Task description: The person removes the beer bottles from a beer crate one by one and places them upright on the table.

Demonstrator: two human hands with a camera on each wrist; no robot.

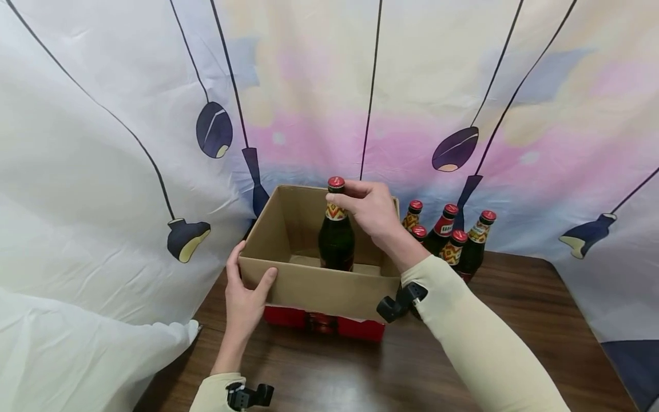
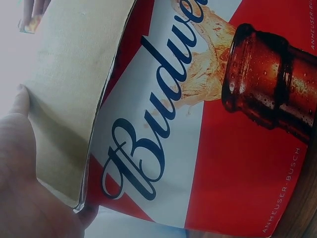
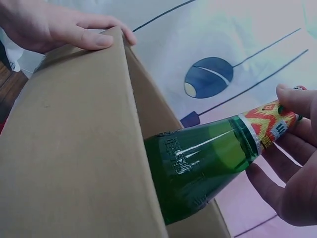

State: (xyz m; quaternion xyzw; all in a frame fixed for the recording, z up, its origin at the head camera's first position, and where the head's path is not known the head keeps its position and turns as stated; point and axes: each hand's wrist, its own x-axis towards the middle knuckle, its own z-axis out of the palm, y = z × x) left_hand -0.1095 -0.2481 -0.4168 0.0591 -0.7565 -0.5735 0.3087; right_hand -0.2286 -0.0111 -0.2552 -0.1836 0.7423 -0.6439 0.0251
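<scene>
My right hand (image 1: 373,212) pinches the neck of a green beer bottle (image 1: 337,237) with a red cap and a patterned neck label. The bottle stands upright, its lower part inside the open cardboard box (image 1: 329,289); its base is hidden behind the front flap. In the right wrist view the green glass (image 3: 198,166) enters past the box's edge, with my fingers around the label. My left hand (image 1: 247,300) grips the box's left front corner, thumb on the flap. Red printed sides with "Budweiser" lettering (image 2: 148,144) show in the left wrist view.
Several capped bottles (image 1: 455,246) stand close together just right of the box on the brown wooden table (image 1: 520,320). A fabric backdrop (image 1: 319,86) with lamp drawings hangs behind. White cloth (image 1: 77,349) lies at the left.
</scene>
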